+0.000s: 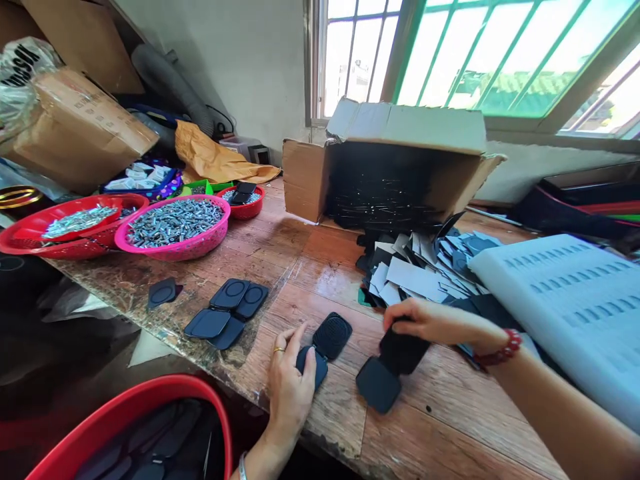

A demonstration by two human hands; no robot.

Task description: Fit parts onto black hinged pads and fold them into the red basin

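Note:
My left hand, a ring on one finger, grips the lower half of a black two-part hinged piece near the table's front edge. The piece lies unfolded, its ribbed round face up. To the right, my right hand pinches the upper part of another black hinged piece, whose lower panel reaches toward the front edge. Left of my hands, several black folded pieces with ring marks lie in a cluster. A single dark square piece rests farther left.
Red bowl and pink basket of metal parts stand back left. An open carton of black pieces is at the back, loose cards before it. White foam lies right; a red tub is below the front edge.

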